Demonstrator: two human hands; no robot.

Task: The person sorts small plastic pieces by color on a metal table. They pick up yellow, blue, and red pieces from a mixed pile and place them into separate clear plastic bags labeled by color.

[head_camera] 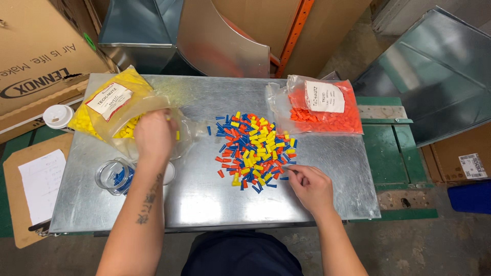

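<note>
A heap of small blue, yellow and orange plastic caps (255,150) lies in the middle of a sheet-metal table (204,199). My right hand (309,186) rests at the heap's lower right edge, with its fingertips pinched at a blue cap. My left hand (153,134) reaches into the mouth of a clear plastic bag (110,110) of yellow caps at the table's left; what its fingers hold is hidden. A second clear bag (327,110) full of orange caps lies at the far right.
A clear jar (113,176) with blue caps stands at the table's left front, its white lid (169,173) beside it. A paper cup (58,116) and a clipboard (36,186) are left of the table. Cardboard boxes and metal ducts stand behind.
</note>
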